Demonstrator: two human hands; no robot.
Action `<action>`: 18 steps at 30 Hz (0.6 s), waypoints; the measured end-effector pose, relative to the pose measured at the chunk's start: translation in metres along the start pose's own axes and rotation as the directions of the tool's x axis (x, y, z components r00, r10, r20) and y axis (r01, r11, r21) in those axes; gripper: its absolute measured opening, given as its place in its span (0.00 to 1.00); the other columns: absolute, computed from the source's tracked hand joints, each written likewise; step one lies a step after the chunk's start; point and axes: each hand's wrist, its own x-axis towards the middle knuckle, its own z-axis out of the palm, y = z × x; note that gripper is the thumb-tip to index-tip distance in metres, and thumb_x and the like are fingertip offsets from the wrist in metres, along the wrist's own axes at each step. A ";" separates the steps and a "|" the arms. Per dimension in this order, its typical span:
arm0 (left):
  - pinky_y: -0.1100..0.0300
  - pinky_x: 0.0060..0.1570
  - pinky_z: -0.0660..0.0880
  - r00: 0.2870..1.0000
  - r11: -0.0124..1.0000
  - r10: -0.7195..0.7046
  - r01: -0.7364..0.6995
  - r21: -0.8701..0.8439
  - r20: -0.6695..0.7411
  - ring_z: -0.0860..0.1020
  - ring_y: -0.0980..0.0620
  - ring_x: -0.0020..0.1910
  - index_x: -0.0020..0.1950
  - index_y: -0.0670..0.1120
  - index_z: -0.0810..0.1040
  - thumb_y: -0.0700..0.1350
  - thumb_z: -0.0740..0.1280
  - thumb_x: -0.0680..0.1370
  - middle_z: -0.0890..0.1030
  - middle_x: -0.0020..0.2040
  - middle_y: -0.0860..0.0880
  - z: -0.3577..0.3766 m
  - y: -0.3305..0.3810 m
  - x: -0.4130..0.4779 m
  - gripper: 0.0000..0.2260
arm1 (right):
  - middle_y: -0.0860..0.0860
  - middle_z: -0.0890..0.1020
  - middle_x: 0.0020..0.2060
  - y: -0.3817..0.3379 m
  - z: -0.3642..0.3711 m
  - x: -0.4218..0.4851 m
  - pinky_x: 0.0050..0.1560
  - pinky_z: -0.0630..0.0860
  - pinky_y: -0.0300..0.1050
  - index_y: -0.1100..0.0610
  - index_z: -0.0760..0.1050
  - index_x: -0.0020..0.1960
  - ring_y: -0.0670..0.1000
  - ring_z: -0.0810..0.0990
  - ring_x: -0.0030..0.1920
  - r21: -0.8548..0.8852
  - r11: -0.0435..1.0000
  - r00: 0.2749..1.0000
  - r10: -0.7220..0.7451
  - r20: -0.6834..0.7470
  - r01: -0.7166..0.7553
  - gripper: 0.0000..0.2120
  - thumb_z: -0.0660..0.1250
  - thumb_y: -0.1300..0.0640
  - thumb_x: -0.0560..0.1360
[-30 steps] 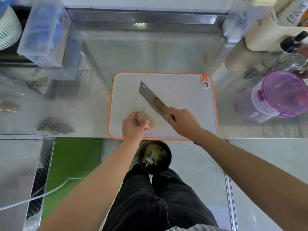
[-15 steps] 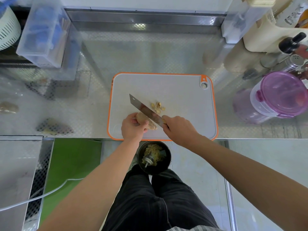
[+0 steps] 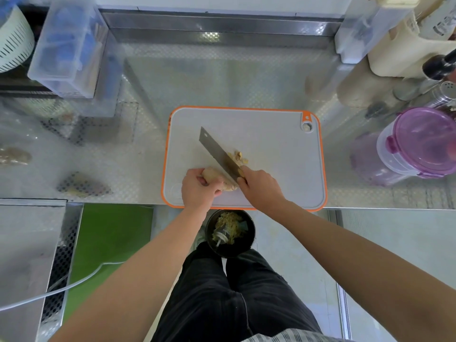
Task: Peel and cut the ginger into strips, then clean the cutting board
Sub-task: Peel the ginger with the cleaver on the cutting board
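View from the head camera, looking down on a steel table (image 3: 222, 82). A grey cutting board (image 3: 271, 134) with an orange rim lies at the centre of the table, its hanging hole at the 1 o'clock corner.

The ginger (image 3: 212, 175) lies on the board at about 7 o'clock from the board's centre, close to the near edge. The left hand (image 3: 197, 191) grips it from the 9 o'clock side, fingers curled over the top and the thumb along the near side, so that only the pale upper face and the right end show.

The right hand (image 3: 261, 188) is closed round the handle of a cleaver (image 3: 217, 154), and the handle itself is hidden inside the fist. The blade runs aslant, its tip toward 10 o'clock and its heel toward 4 o'clock, and crosses the right end of the ginger. Whether the edge has gone through cannot be told.

A small heap of cut ginger pieces (image 3: 240, 157) lies on the board just beside the blade on its 2 o'clock side.

At 6 o'clock, below the table's near edge, a round black container (image 3: 230, 233) holds pale scraps. A purple-lidded jar (image 3: 424, 144) stands at 3 o'clock, well apart from the board, and a clear plastic box (image 3: 69, 45) at 10 o'clock. A green surface (image 3: 108, 243) shows at 8 o'clock.
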 end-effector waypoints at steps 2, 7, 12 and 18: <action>0.53 0.39 0.82 1.000 1.000 0.005 -0.004 0.017 -0.017 0.82 0.50 0.41 0.53 0.39 0.77 0.43 0.78 0.69 0.79 0.46 0.39 -0.002 -0.002 0.004 0.18 | 0.54 0.71 0.33 0.004 -0.007 -0.001 0.34 0.64 0.46 0.56 0.61 0.46 0.57 0.70 0.34 0.053 0.999 0.999 0.009 -0.031 -0.007 0.06 0.53 0.55 0.81; 0.53 0.38 0.82 0.997 0.998 0.033 -0.028 0.057 -0.072 0.81 0.60 0.30 0.53 0.36 0.76 0.47 0.77 0.70 0.78 0.41 0.43 -0.003 0.001 0.004 0.20 | 0.51 0.67 0.27 0.014 -0.017 -0.013 0.27 0.57 0.43 0.56 0.61 0.40 0.55 0.66 0.28 0.063 0.997 0.998 -0.048 -0.050 0.051 0.10 0.55 0.57 0.79; 0.52 0.43 0.82 0.997 0.998 0.050 -0.049 0.027 -0.061 0.79 0.58 0.37 0.57 0.39 0.71 0.42 0.75 0.72 0.75 0.46 0.46 -0.003 0.003 -0.002 0.19 | 0.51 0.67 0.27 0.026 -0.014 -0.022 0.27 0.58 0.43 0.55 0.60 0.39 0.52 0.65 0.27 0.070 0.997 1.000 -0.021 -0.021 0.023 0.11 0.55 0.57 0.79; 0.52 0.42 0.82 0.998 0.999 0.049 -0.048 0.016 -0.048 0.79 0.54 0.45 0.58 0.41 0.71 0.40 0.75 0.72 0.75 0.53 0.41 -0.004 0.001 -0.001 0.19 | 0.50 0.67 0.29 0.019 -0.011 -0.020 0.27 0.60 0.44 0.56 0.61 0.42 0.54 0.68 0.30 -0.036 0.998 0.998 -0.052 0.021 0.052 0.09 0.54 0.56 0.80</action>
